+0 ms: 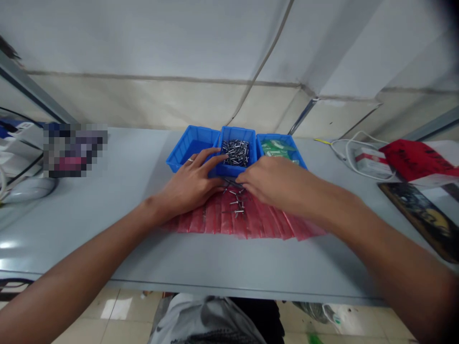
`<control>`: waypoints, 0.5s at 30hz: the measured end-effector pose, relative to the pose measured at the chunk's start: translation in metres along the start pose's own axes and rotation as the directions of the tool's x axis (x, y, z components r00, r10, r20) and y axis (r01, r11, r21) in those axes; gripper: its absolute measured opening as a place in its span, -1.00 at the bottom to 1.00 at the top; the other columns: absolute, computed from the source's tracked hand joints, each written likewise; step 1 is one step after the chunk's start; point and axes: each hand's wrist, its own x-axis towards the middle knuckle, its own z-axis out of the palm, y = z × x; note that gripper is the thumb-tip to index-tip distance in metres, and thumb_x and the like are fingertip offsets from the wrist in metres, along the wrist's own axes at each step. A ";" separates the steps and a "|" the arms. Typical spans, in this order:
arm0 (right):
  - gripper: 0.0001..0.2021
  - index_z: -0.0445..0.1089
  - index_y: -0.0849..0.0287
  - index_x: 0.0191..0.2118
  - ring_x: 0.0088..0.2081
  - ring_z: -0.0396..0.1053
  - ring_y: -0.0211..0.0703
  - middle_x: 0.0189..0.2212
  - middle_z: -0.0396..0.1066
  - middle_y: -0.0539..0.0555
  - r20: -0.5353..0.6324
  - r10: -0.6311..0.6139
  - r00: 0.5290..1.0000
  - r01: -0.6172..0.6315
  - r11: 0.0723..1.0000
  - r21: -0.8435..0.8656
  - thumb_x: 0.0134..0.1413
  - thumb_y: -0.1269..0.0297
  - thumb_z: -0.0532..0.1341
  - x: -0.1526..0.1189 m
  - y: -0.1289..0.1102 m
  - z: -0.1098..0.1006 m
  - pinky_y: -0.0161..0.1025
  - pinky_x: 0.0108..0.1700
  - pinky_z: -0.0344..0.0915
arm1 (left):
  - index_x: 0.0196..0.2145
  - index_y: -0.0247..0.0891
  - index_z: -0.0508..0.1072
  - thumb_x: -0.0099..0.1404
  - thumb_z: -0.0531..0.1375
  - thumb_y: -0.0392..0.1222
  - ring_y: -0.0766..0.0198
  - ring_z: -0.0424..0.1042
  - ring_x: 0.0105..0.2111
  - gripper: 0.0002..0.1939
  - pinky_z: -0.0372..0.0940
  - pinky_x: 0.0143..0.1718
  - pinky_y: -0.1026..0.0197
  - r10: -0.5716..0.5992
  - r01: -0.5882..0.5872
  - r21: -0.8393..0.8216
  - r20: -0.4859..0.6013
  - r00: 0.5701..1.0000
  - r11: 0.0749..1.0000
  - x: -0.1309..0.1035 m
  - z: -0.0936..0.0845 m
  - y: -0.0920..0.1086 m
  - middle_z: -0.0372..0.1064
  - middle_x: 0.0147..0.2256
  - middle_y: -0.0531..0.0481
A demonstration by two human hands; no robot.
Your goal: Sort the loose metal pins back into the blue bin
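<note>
Red plastic bags (pixel 222 222) lie overlapped in a row on the grey table, with several loose metal rivets (pixel 237 203) on top. My left hand (pixel 195 181) rests over the left part of the bags with its fingers spread, one fingertip at the rim of the middle blue bin (pixel 234 170). That bin holds many metal rivets (pixel 235 152). Just in front of the right blue bin (pixel 299 157), my right hand (pixel 267 179) has its fingers curled together beside the loose rivets; what they hold is hidden. Green packets (pixel 276 148) lie in the right bin.
The left blue bin (pixel 175 157) looks bare inside. A computer mouse (pixel 34 188) sits at the far left. On the right are a white cable (pixel 347 155), a red cloth-like item (pixel 416 160) and a dark patterned mat (pixel 423 215). The table's front edge (pixel 244 292) runs below.
</note>
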 end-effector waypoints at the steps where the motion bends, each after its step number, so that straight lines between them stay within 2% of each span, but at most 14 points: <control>1: -0.79 0.55 0.19 -0.37 -0.47 0.42 -0.16 -0.51 0.51 0.05 0.001 0.016 1.000 -0.016 0.997 -0.079 0.15 0.60 0.22 0.002 -0.006 0.005 -0.21 -0.41 0.05 | -0.17 -0.23 0.65 0.46 0.18 -0.21 -0.21 0.09 0.39 -0.79 0.29 0.26 -0.35 -0.005 0.005 -0.002 0.002 1.000 1.000 0.000 0.000 0.000 0.20 0.32 -0.26; 5: -0.79 0.53 0.22 -0.34 -0.41 0.52 -0.06 -0.45 0.54 0.12 -0.022 -0.047 0.999 0.040 0.970 -0.239 0.16 0.63 0.22 0.007 -0.027 0.023 -0.19 -0.48 -0.04 | -0.22 -0.22 0.66 0.47 0.17 -0.19 -0.21 0.07 0.40 -0.76 0.29 0.25 -0.35 -0.019 0.019 -0.018 -0.014 1.000 1.000 0.000 -0.001 0.002 0.22 0.33 -0.20; 9: -0.79 0.52 0.22 -0.33 -0.37 0.54 -0.03 -0.38 0.56 0.14 -0.047 -0.060 0.997 0.047 0.970 -0.238 0.19 0.62 0.20 0.009 -0.028 0.028 -0.18 -0.48 0.00 | -0.29 -0.23 0.65 0.44 0.22 -0.10 -0.23 0.07 0.39 -0.75 0.29 0.25 -0.36 -0.054 0.054 -0.036 -0.011 0.998 0.998 0.000 -0.002 0.007 0.25 0.31 -0.17; 15: -0.78 0.52 0.26 -0.26 -0.32 0.55 -0.02 -0.37 0.55 0.17 -0.063 0.015 0.998 -0.028 0.978 -0.204 0.18 0.66 0.18 0.011 -0.031 0.027 -0.19 -0.46 0.05 | -0.39 -0.24 0.64 0.37 0.24 -0.25 -0.22 0.05 0.40 -0.80 0.28 0.28 -0.36 -0.090 0.086 -0.064 -0.061 0.994 0.994 0.001 0.000 0.009 0.27 0.30 -0.13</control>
